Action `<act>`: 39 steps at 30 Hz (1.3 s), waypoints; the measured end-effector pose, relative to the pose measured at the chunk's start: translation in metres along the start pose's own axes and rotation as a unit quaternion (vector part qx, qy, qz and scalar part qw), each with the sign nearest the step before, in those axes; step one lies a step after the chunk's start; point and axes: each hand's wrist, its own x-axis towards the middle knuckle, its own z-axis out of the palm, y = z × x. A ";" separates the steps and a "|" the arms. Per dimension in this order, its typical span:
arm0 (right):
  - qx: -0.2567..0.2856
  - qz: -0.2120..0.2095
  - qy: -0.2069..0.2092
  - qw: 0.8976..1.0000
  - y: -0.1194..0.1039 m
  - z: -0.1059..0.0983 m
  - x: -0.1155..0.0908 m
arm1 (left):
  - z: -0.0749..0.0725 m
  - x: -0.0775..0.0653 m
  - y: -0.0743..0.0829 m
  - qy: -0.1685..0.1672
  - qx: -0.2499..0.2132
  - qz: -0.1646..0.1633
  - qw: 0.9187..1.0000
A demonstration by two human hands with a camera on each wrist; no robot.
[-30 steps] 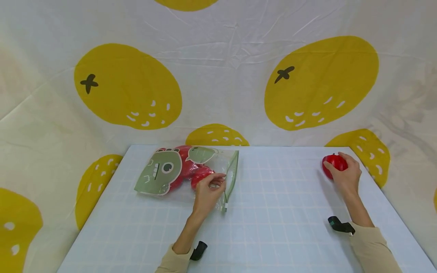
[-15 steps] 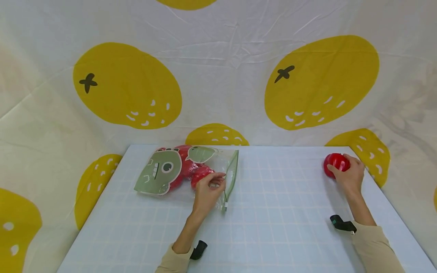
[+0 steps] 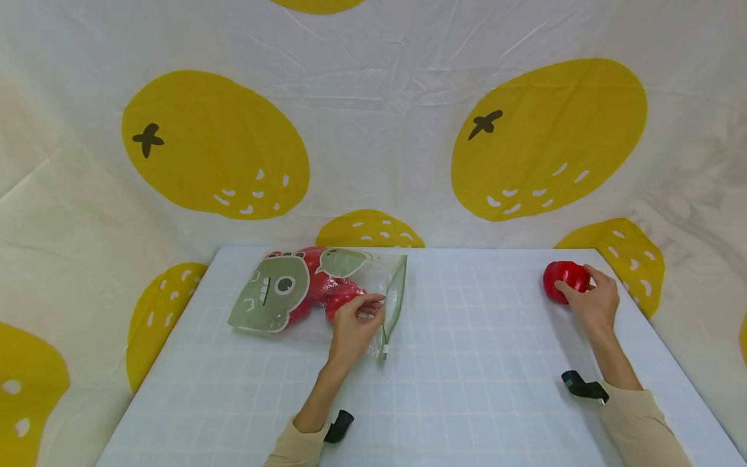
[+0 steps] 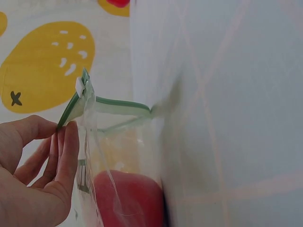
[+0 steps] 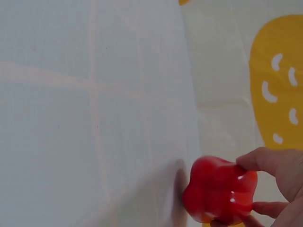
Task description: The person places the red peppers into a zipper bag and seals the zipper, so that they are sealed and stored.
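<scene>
A clear zip bag [image 3: 268,292] with a green cartoon print lies at the back left of the table, and red things [image 3: 344,299] show inside it. My left hand [image 3: 357,324] pinches the green-edged rim at its right end between thumb and fingers; in the left wrist view the mouth [image 4: 120,106] gapes apart. Over at the back right, my right hand [image 3: 595,301] grips a glossy red bell pepper [image 3: 565,280] from its right side. Its lobed end [image 5: 208,189] faces the table in the right wrist view. Whether the pepper touches the table I cannot tell.
The table [image 3: 467,376] wears a pale blue checked cover. A white cloth [image 3: 385,149] printed with yellow fruits hangs behind and at the sides. A black camera [image 3: 583,387] sits at the right wrist, another black camera [image 3: 338,427] at the left.
The right hand has turned the red bell pepper; it shifted right at first, then back to the left. My left hand and the bag have stayed put.
</scene>
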 end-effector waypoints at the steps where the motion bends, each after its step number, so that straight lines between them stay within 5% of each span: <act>1: 0.002 -0.001 -0.003 1.000 -0.001 0.001 -0.002 | 0.000 0.000 0.000 -0.001 0.003 0.001 1.000; 21: 0.036 -0.029 -0.062 0.997 -0.031 0.024 -0.036 | -0.001 -0.001 0.001 -0.004 0.005 0.003 1.000; 39: 0.065 -0.096 -0.085 0.990 -0.060 0.046 -0.074 | 0.000 0.000 -0.001 0.001 0.009 0.000 1.000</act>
